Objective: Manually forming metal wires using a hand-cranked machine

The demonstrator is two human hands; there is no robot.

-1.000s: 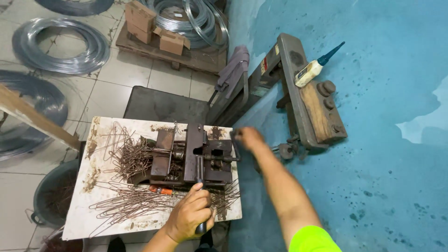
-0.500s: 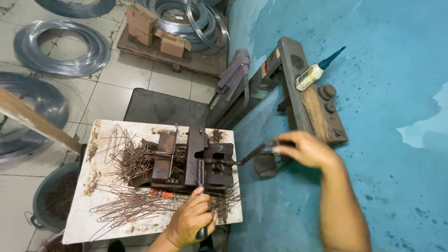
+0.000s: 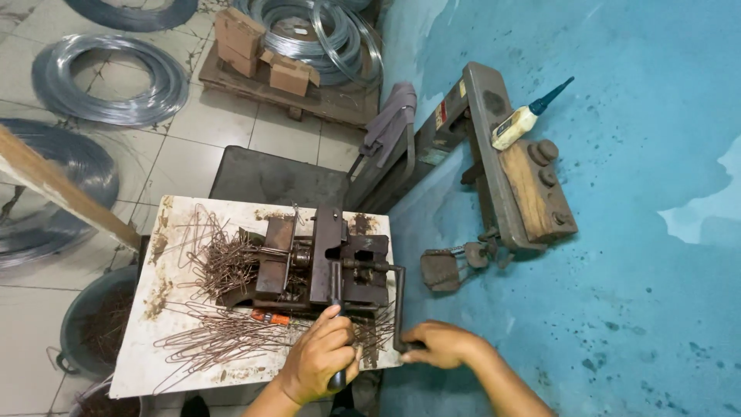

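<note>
One rusty bending jig (image 3: 324,262) is seen bolted on one white board (image 3: 181,347). Two handles are counted on it: an upright lever (image 3: 336,309) and a cranked bar (image 3: 397,305) at its right side. The left hand (image 3: 320,363) is closed around the lever's lower end; the right hand (image 3: 440,344) is closed around the foot of the cranked bar, just off the board's near right corner.

Bent brown wire pieces (image 3: 224,262) are heaped left of the jig and spread in front of it, with one small orange tool (image 3: 270,317) lying among them. Three wire coils (image 3: 112,77) are visible on the tiled floor. One bucket (image 3: 93,324) stands beside the board. One squeeze bottle (image 3: 525,120) rests on the long bench (image 3: 509,170).

Against the frame half a second earlier, the right hand has been brought from the jig's far right side down to the near edge, and the cranked bar swung with it
</note>
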